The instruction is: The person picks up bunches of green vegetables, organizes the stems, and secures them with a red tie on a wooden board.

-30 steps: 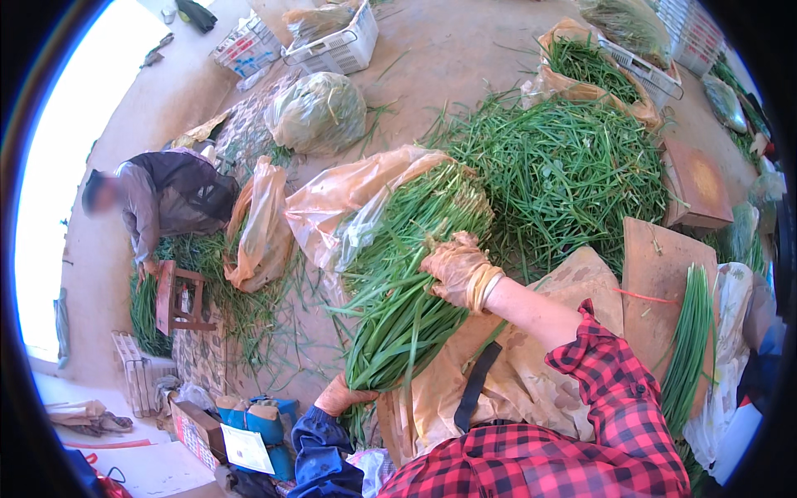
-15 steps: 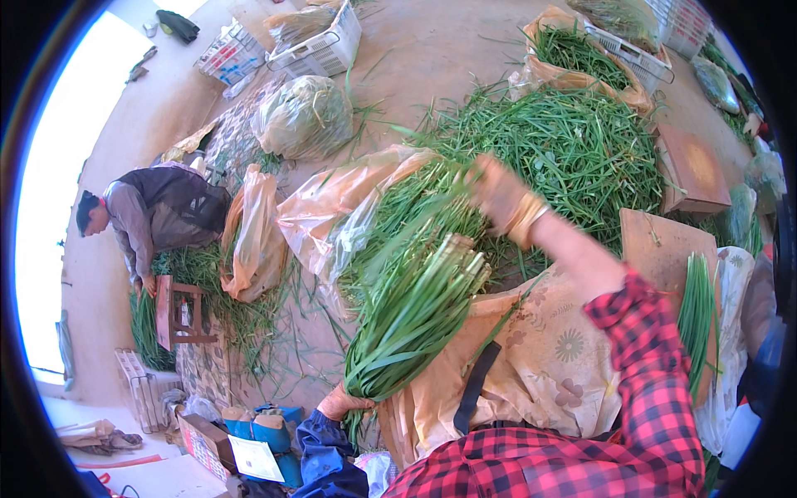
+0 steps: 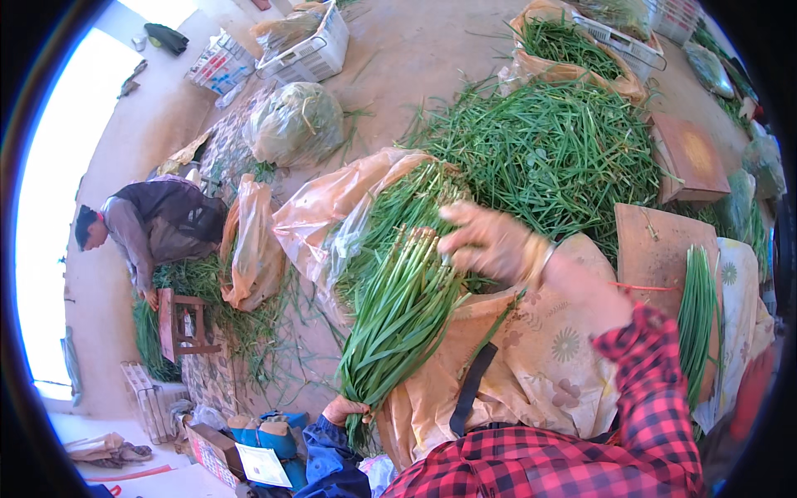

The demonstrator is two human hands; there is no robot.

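- The left hand (image 3: 344,409) is clenched round the leafy lower end of a bundle of green chives (image 3: 398,319), low in the view beside a blue sleeve.
- The bundle runs up and to the right from that fist, its pale cut stalk ends uppermost, lying over the person's lap.
- The right hand (image 3: 490,241), in a worn tan glove with rubber bands at the wrist, rests on those stalk ends with fingers spread and curled over them; it presses on the bundle rather than closing round it.
- The right forearm leads back to a red and black checked sleeve (image 3: 656,390) at the lower right.
- Under the bundle the lap is covered by a pale flowered cloth (image 3: 548,365) crossed by a dark strap.
- Just beyond the hands, a crumpled orange plastic sheet (image 3: 332,207) holds more chives, touching the bundle's upper part.
- Further out lies a big loose heap of chives (image 3: 548,149) on the ground, and beyond it an orange bag (image 3: 573,41) filled with the same greens.
- To the right, a brown board (image 3: 660,249) has a neat sheaf of chives (image 3: 699,319) lying along its edge; another wooden board (image 3: 693,158) sits above it.
- To the left, well apart, another person (image 3: 158,228) crouches over greens beside a small wooden stool (image 3: 178,324).
- At the top, a white crate (image 3: 320,46) and a clear bag of greens (image 3: 295,124) stand on the bare floor.
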